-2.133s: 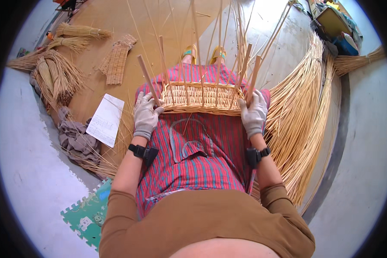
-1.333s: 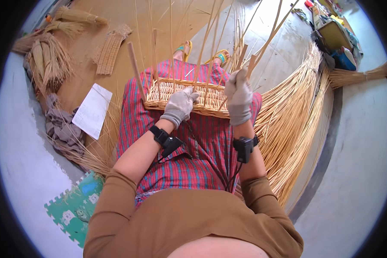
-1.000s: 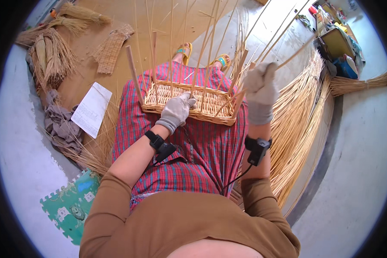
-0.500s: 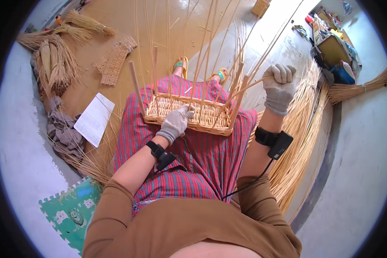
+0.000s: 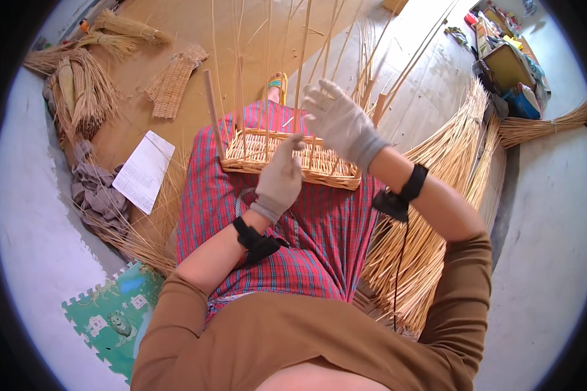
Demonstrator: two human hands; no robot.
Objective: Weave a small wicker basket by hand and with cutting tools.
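A rectangular wicker basket [image 5: 248, 167] rests on the red checked cloth [image 5: 205, 208] over my lap, with thin upright stakes [image 5: 300, 72] and thicker corner posts [image 5: 212, 107] rising from it. My left hand [image 5: 279, 182], in a pale work glove, is at the basket's near rim. Its fingers stretch upward by a stake; whether they touch it is unclear. Over the basket's right half, my right hand [image 5: 342, 124], gloved too, is open with its fingers spread and no strand visible in it. It hides part of the weave and the right-hand stakes.
Long loose willow-like rods [image 5: 404, 260] lie along my right side. Bundles of strands [image 5: 85, 91], a woven panel [image 5: 176, 85], a white sheet [image 5: 143, 171] and crumpled grey cloth [image 5: 98, 195] are on the left. A green foam mat [image 5: 120, 319] lies near me.
My right hand has swung from the far right inward over the basket, opening and letting go of the strand it held. My left hand has risen slightly off the rim, its fingers now pointing up.
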